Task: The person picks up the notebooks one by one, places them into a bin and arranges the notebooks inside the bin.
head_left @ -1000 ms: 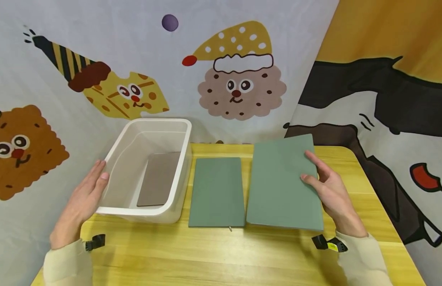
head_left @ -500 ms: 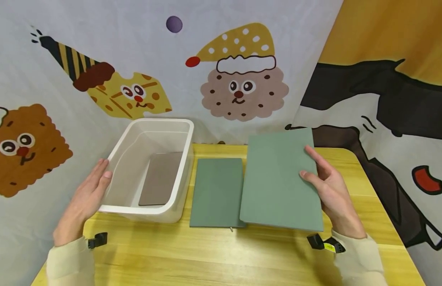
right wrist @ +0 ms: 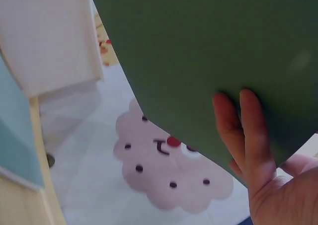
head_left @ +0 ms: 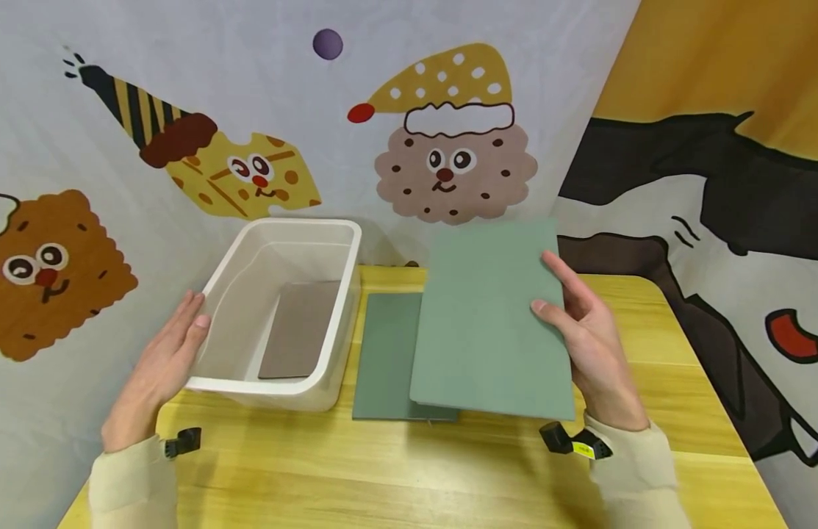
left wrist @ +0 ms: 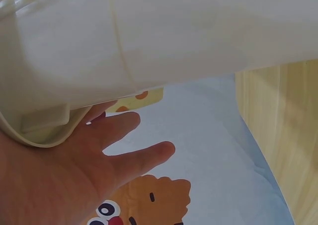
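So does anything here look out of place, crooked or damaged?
Nothing looks damaged or spilled. The large green board is tilted and off the table, because the right hand holds it up over the smaller green board. The left hand rests on the white bin.

The head view looks forward and down over the yellow wooden table (head_left: 395, 470). The left wrist view sits close beneath the white plastic bin (left wrist: 164, 31), just above the fingers (left wrist: 134, 158). The right wrist view, close under the large green flat notebook (right wrist: 208, 51), shares that bin (right wrist: 47, 36).
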A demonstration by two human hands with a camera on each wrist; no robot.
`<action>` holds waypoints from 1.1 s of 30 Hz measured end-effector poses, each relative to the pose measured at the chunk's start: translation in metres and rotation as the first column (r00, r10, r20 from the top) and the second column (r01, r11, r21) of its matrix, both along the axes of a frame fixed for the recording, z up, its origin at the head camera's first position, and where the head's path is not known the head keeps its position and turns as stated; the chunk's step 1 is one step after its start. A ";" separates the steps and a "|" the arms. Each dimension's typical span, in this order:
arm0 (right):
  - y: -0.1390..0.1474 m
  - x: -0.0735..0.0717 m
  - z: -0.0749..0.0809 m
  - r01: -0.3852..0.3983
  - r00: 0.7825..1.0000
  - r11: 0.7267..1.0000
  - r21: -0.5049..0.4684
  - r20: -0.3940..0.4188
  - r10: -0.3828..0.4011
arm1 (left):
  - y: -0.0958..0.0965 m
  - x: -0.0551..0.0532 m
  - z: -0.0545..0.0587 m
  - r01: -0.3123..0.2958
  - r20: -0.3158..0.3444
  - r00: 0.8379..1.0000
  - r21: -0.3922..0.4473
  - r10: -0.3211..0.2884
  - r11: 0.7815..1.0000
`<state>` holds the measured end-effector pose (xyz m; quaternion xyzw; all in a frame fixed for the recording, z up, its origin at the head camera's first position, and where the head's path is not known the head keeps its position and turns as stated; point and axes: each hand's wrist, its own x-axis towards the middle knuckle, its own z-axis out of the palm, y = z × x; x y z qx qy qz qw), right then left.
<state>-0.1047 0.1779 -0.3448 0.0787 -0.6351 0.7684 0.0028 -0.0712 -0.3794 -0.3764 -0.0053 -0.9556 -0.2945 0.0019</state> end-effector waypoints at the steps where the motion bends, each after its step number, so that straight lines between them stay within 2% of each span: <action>1: -0.004 0.000 0.002 -0.008 1.000 1.000 -0.013 -0.003 0.008 | 0.000 0.000 0.000 0.004 -0.003 1.000 0.001 -0.004 1.000; 13: -0.055 -0.007 0.014 -0.058 0.998 0.995 -0.081 -0.033 0.055 | -0.001 0.001 0.000 0.057 -0.040 0.998 0.002 -0.057 0.998; 20: -0.094 -0.009 0.020 -0.085 0.996 0.985 -0.153 -0.027 0.082 | -0.001 0.002 -0.001 0.054 -0.042 0.998 -0.002 -0.054 0.999; 28: -0.140 -0.016 0.025 -0.111 0.989 0.978 -0.177 -0.116 0.092 | -0.001 0.003 -0.001 0.050 -0.054 0.997 0.013 -0.049 0.999; 33: -0.164 -0.025 0.026 -0.124 0.987 0.975 -0.185 -0.123 0.103 | 0.000 0.002 0.000 0.058 -0.057 0.997 0.039 -0.055 0.998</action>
